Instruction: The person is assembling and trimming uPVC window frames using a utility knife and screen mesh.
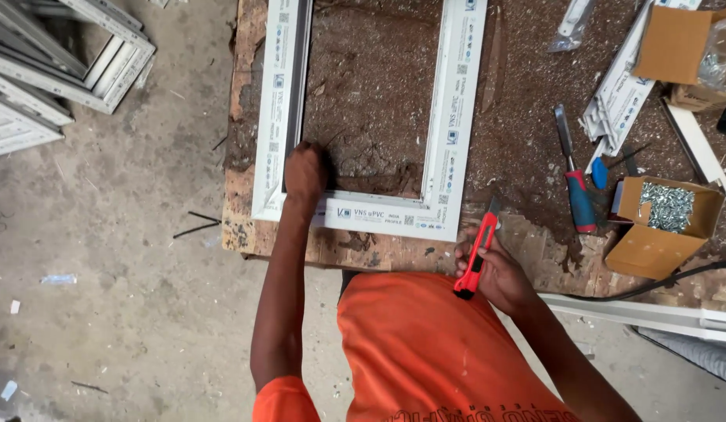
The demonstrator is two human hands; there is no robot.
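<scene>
Hands first: the left hand (pixel 305 173) is down on the inner near-left corner of the white window frame (pixel 449 117), fingers curled against the dark gasket strip (pixel 296 86) in the left rail, apparently pinning or seating it. Right hand (pixel 492 270) is wrapped tight around a red utility knife (pixel 477 254), blade end pointing up toward the frame's near rail, held back at the bench edge. Frame lies flat on the battered wooden workbench (pixel 527 148), giving the pressing hand a firm surface. Off to the right, within reach, lie a chisel with a red-and-blue handle (pixel 575 176) and an open cardboard box of screws (pixel 666 207). More white frames (pixel 58 70) are stacked on the floor at left.
</scene>
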